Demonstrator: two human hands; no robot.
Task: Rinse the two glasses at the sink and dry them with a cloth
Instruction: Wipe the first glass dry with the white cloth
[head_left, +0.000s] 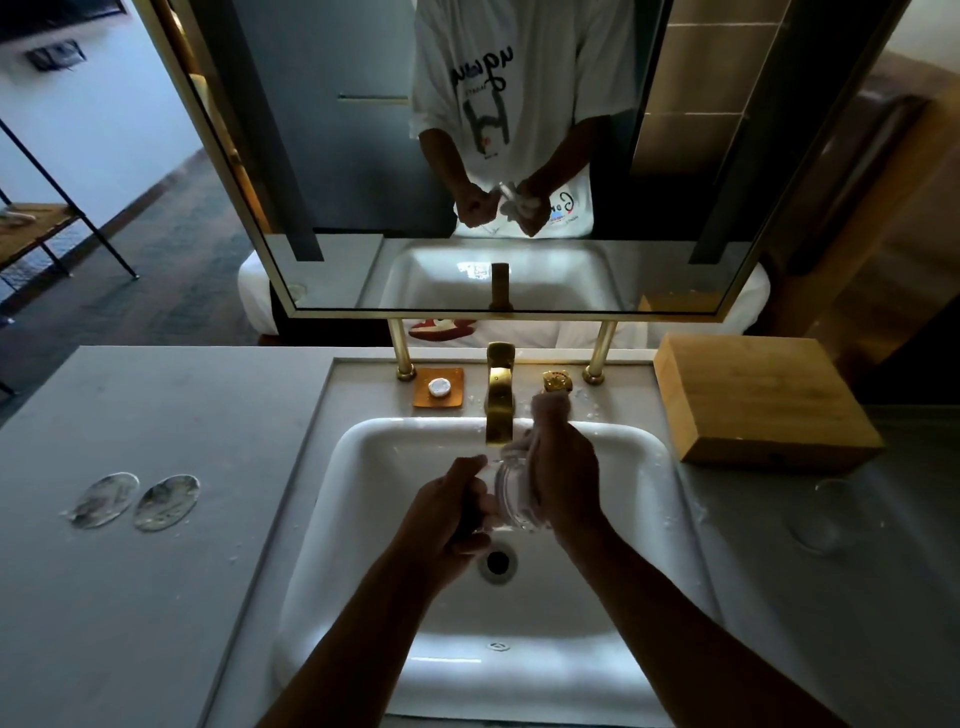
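Over the white sink (363, 467), both hands work on one clear glass (511, 491). The left hand (449, 512) has its fingers curled round the glass from the left side, gripping it on its side above the drain (497, 563). The right hand (563, 483) is clenched round a white cloth (548, 410), which bunches up out of the fist near the gold faucet (500, 395) and presses against the glass on its right. Whether the cloth reaches inside the glass cannot be told, as the hands cover its mouth. The glass looks empty.

The second glass (826, 514) stands on the grey counter (156, 597) to the right of the sink, well apart from the hands, faint against the dark surface; nothing shows inside it. Behind it lies a closed wooden box (763, 400), its contents hidden.

Behind the basin, left of the faucet, an orange dish (452, 387) holds a small round white soap (439, 386). A gold knob (557, 380) sits to the faucet's right. On the counter to the left of the sink lie two clear round coasters (137, 501), side by side and just apart. The mirror (332, 270) above reflects the person's white T-shirt and both hands with the cloth.
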